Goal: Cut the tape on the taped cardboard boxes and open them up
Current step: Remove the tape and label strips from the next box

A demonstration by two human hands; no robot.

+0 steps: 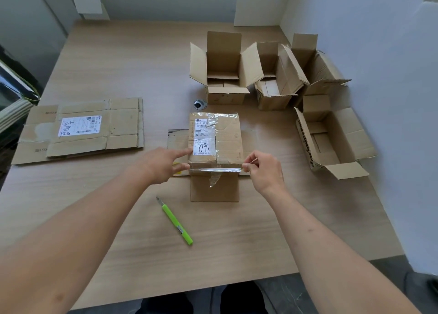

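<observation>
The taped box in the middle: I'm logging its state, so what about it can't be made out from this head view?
- Inside of the taped box: hidden by its own closed top.
- Shipping label: print too small and blurred; wrinkled clear tape glares over it.
- Left hand: lower fingertips hidden behind the box's edge.
- Right hand: whether it pinches tape or cardboard is unclear.
- Green knife: blade too small to judge.

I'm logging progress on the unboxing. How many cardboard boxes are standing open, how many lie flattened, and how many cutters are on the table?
Open upright boxes: 4
Flattened boxes: 2
Green cutters: 1
Total: 7
</observation>
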